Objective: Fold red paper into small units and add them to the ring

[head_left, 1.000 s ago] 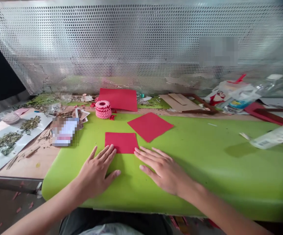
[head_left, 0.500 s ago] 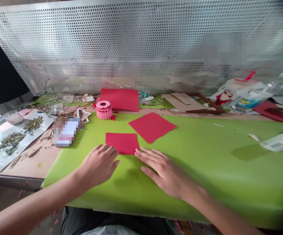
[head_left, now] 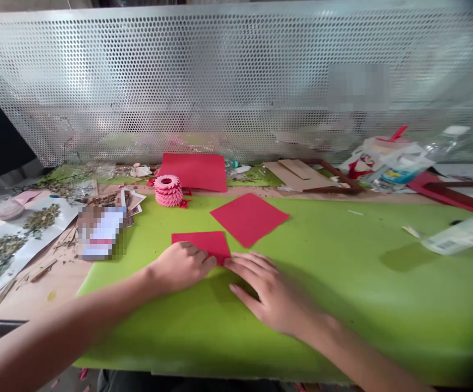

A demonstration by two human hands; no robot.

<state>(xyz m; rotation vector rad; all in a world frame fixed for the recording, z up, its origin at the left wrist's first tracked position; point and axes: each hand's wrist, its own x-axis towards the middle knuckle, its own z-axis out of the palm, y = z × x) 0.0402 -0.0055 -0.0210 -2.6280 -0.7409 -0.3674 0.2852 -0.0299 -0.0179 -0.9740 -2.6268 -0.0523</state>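
Observation:
A small rectangular sheet of red paper [head_left: 204, 239] lies flat on the green table cover [head_left: 326, 316], its near left part hidden by my left hand. My left hand [head_left: 183, 267] is curled, with the thumb side and fingertips against the paper's near edge. At the near right corner, the fingertips of my right hand [head_left: 267, 288] touch the paper. Those fingers are stretched out, and the thumb stands apart over the cover. Just beyond lies a square of red paper [head_left: 249, 219], turned like a diamond, apart from both hands.
A stack of pink scalloped paper rings [head_left: 168, 190] stands before a larger red sheet [head_left: 198, 171]. Dried plants [head_left: 42, 218] and a pixelated item [head_left: 101, 233] are on the left. A white bottle [head_left: 459, 235] lies right. Cardboard [head_left: 296, 174] and a perforated metal panel [head_left: 220, 81] stand behind.
My left hand has slid right along the paper's near edge, toward my right hand. My right hand stays at the corner. The view has shifted slightly.

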